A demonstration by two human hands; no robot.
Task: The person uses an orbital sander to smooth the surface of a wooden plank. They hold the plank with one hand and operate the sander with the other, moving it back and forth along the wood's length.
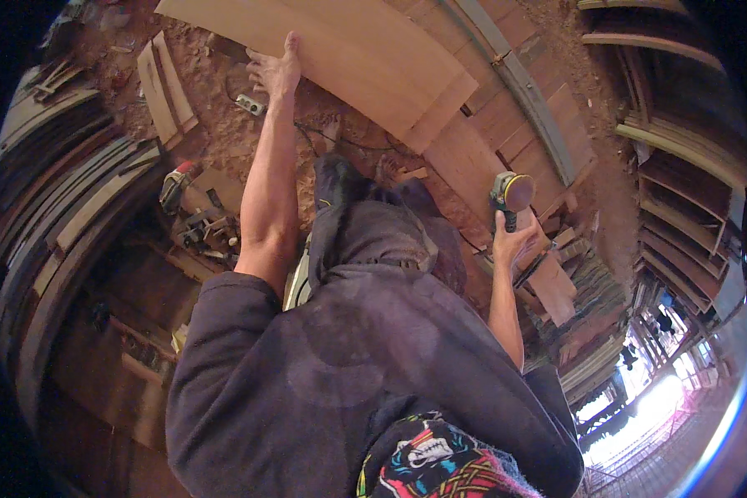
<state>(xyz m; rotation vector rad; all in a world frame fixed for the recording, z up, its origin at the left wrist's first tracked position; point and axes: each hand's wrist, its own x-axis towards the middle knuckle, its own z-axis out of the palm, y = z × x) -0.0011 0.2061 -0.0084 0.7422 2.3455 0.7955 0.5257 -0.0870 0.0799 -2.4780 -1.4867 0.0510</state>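
A wide, pale wooden board lies slantwise at the top of the view. At its lower left edge is my left hand, fingers spread, one digit overlapping the wood; whether it presses on the board I cannot tell. Out to the right, my right hand is closed around the dark body of an angle grinder. The grinder's round, brownish disc faces up, apart from the board. Part of the grip is hidden by my fingers.
More planks and a long grey metal bar lie beyond the board. A white socket block with a cable sits on the dirt near my left hand. A red-and-grey power tool and wood scraps lie left. Stacked timber flanks both sides.
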